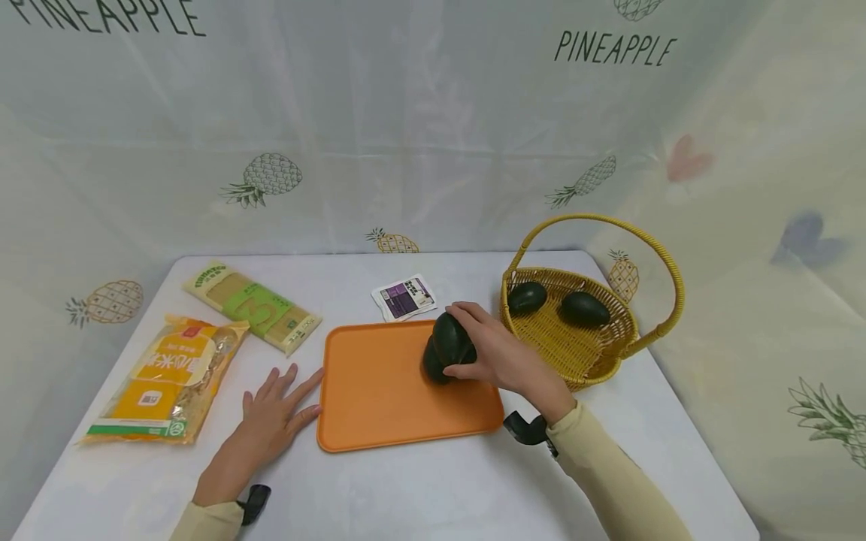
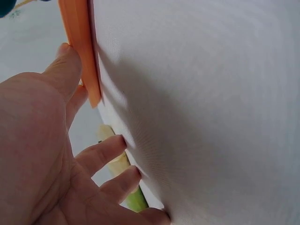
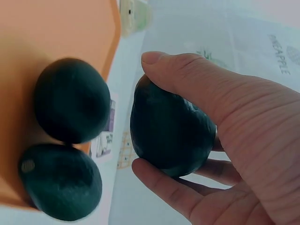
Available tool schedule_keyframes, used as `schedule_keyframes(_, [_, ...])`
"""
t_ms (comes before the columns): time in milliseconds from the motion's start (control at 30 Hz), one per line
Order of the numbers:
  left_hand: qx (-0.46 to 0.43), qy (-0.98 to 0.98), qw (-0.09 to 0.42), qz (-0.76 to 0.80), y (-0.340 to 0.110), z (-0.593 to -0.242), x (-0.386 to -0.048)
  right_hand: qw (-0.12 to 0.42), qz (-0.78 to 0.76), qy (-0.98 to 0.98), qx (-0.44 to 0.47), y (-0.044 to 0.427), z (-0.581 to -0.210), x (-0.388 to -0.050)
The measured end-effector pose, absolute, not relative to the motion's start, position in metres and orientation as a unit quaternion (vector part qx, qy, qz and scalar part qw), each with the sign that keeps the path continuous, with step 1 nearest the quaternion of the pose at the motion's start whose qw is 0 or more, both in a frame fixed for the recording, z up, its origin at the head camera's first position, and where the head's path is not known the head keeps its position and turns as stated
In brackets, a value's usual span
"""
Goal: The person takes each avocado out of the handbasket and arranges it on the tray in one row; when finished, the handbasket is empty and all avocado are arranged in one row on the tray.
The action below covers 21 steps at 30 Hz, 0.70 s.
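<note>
My right hand [image 1: 501, 359] grips a dark green avocado [image 3: 169, 126] between thumb and fingers, above the right part of an orange tray [image 1: 372, 394]. Two more avocados lie side by side on that tray in the right wrist view: a rounder one [image 3: 71, 101] and one with a pale stem mark [image 3: 63, 183]. In the head view the held fruit and the hand mostly cover them. My left hand [image 1: 276, 417] rests on the white table with fingers spread; its thumb and a finger touch the tray's left edge.
At the right stands a yellow wicker basket [image 1: 561, 357] with a tall handle and two avocados [image 1: 585, 309] inside. Behind the tray lies a small white and purple packet [image 1: 404, 297]. Left of it are a green-labelled noodle pack [image 1: 253, 304] and a yellow food bag [image 1: 169, 376].
</note>
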<state>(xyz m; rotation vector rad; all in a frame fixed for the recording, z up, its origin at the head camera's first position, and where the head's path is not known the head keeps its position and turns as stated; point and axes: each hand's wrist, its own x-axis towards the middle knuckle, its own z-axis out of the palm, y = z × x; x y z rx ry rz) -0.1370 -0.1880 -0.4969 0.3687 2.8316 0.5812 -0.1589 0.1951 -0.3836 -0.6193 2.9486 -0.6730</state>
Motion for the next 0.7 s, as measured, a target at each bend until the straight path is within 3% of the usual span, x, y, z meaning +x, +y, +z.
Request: schedule_keyframes(700, [0.126,0.968,0.108,0.188,-0.187,-0.495,-0.136,0.030,-0.223,0.938,-0.265,0.163,-0.404,-0.169])
